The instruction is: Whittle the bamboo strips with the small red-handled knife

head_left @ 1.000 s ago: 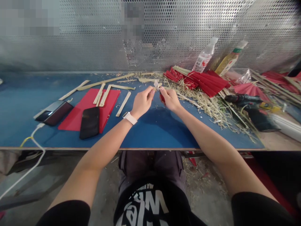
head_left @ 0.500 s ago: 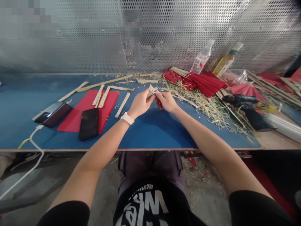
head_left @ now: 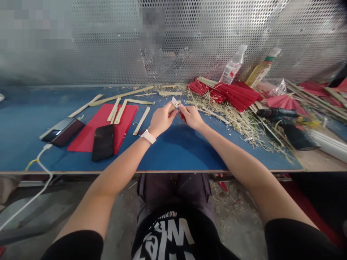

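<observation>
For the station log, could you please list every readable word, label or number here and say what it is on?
"WR": large white letters, seen upside down, on the person's black shirt; the rest of the print is cut off or unclear.
Clear bottle: red and white label, too small to read.
Yellow bottle: label too blurred to read.
Two phones: dark screens, no text.

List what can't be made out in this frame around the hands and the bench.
Head view only:
- Small pale piece between left hand and right hand: too small to identify.
- Red-handled item in right hand: mostly covered by fingers.
- Bottle labels: too small.
- Areas behind mesh: pixelated.
</observation>
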A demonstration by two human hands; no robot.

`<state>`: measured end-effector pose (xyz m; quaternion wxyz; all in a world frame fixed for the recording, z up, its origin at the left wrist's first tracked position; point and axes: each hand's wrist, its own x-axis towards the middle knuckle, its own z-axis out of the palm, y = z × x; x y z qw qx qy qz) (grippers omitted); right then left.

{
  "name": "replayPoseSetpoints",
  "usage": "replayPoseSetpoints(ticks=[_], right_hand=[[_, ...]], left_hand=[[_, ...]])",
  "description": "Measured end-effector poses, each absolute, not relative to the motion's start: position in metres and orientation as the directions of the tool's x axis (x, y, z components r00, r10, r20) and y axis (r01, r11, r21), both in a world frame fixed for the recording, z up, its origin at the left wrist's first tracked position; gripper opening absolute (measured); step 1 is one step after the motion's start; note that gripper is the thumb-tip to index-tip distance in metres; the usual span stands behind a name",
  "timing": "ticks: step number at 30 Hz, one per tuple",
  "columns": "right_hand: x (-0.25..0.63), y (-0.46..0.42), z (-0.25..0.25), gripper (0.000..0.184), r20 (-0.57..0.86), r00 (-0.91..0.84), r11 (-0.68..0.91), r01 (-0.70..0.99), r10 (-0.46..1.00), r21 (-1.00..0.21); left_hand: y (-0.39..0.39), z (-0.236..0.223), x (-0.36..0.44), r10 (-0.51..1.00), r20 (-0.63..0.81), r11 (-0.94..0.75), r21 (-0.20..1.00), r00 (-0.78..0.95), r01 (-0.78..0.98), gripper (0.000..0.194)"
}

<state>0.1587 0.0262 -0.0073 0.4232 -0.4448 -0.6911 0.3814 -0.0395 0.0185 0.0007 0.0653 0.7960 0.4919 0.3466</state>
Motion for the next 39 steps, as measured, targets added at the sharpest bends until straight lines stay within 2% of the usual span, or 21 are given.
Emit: replayPoseSetpoints(ticks=[8, 14, 22, 26, 33, 39], right_hand=[[0.156, 0.026, -0.011, 0.085, 0.33, -0.21, 0.382, 0.301, 0.92, -0.873], [0.156, 0.026, -0.01, 0.085, 0.298, -0.216, 0.354, 0.306, 0.93, -0.884], [0.156, 0.022, -0.006, 0.08, 0.295, -0.188, 0.343, 0.327, 0.937, -0.881], [0.154, 0.022, -0.007, 0.083, 0.289, -0.182, 0.335, 0.321, 0.94, -0.886], [0.168, 0.036, 0.005, 0.083, 0.195, -0.051, 0.2, 0.116, 0.979, -0.973], [0.183, 0.039, 0.011, 0.081, 0.179, -0.021, 0.18, 0.136, 0.984, -0.974]], left_hand=[[0.019, 0.002, -0.039, 0.813, 0.517, -0.533, 0.474, 0.269, 0.701, 0.015], [0.022, -0.002, -0.038, 0.799, 0.54, -0.563, 0.519, 0.264, 0.643, 0.016], [0.019, -0.003, -0.039, 0.788, 0.569, -0.564, 0.512, 0.236, 0.648, 0.026], [0.018, -0.003, -0.038, 0.787, 0.577, -0.554, 0.506, 0.217, 0.661, 0.03], [0.012, 0.004, -0.035, 0.784, 0.607, -0.52, 0.531, 0.127, 0.669, 0.063], [0.008, 0.007, -0.032, 0.799, 0.583, -0.532, 0.574, 0.145, 0.622, 0.068]])
